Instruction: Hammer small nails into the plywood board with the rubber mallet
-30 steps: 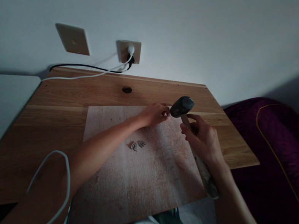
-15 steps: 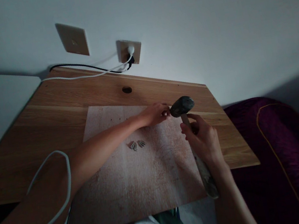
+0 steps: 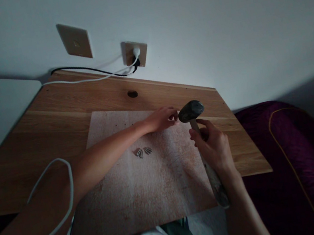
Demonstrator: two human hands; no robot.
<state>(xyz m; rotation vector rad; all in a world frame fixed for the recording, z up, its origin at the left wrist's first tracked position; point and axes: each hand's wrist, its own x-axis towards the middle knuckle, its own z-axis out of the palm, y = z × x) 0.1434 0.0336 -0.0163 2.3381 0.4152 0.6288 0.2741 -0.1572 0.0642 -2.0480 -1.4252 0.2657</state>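
A pale board point(image 3: 146, 192) lies on the wooden desk point(image 3: 63, 122). My right hand point(image 3: 213, 146) is closed round the wooden handle of a hammer point(image 3: 191, 111), whose dark head hovers at the board's far right part. My left hand point(image 3: 162, 119) reaches across the board with its fingertips pinched together just left of the hammer head; what they pinch is too small to make out. A few loose nails point(image 3: 142, 151) lie on the board below my left forearm.
A white cable point(image 3: 64, 198) loops over the desk's near left. Black and white cords run along the wall to a socket point(image 3: 134, 53). A blank wall plate point(image 3: 74, 41) is left of it. A dark purple cushion point(image 3: 299, 165) sits to the right.
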